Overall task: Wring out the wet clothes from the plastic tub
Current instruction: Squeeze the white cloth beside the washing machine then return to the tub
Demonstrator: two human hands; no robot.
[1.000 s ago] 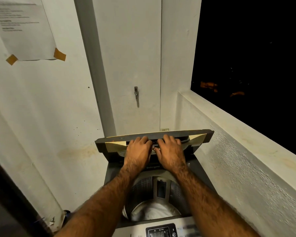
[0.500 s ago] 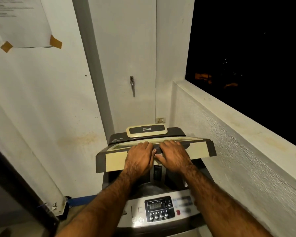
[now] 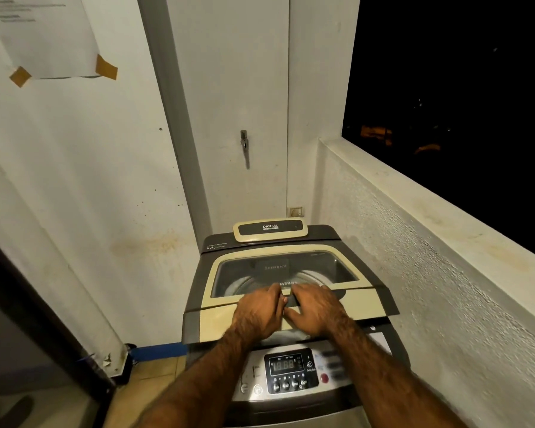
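Lowered further, the cream-and-grey plastic lid (image 3: 365, 304) lies almost flat at lower centre. Both the left hand (image 3: 257, 315) and right hand (image 3: 317, 310) grip its middle, curled round it. Under its front edge, white wet clothes (image 3: 286, 336) show palely.

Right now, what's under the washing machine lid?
Through the lid window: the drum's pale rim and a Detergent label. The left hand, right hand and the lid's cream frame hide the drum's contents.

Support: tan tiled floor (image 3: 149, 392), seen lower left only. Standing on it: grey and cream top-loading washing machine (image 3: 368, 304), set in the corner between white walls. A blue strip (image 3: 159, 351) lies at the wall base, just beside the machine.
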